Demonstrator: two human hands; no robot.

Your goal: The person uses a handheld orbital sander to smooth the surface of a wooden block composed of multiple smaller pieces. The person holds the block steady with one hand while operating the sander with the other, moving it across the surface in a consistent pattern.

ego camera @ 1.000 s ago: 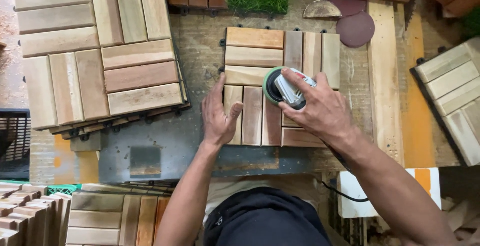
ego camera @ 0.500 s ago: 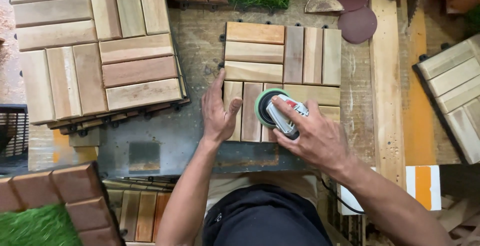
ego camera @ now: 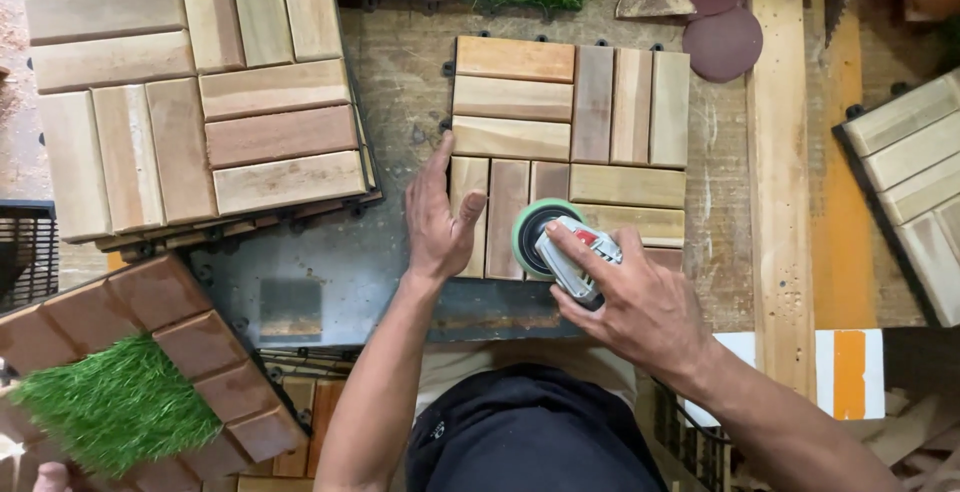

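**Sander at the tile's near edge**

The left hand (ego camera: 437, 220) lies flat, fingers spread and pointing away, pressing the left edge of the wooden tile (ego camera: 570, 117) on the desk (ego camera: 400, 62). The right hand (ego camera: 632, 297) wraps its fingers over the round sander (ego camera: 555, 237), which sits on the tile's near slats. The sander's pad is mostly covered, and its cable is hard to trace. Since a second ago the sander has come nearer the body, and a grass-inset tile (ego camera: 140, 382) has entered at lower left.
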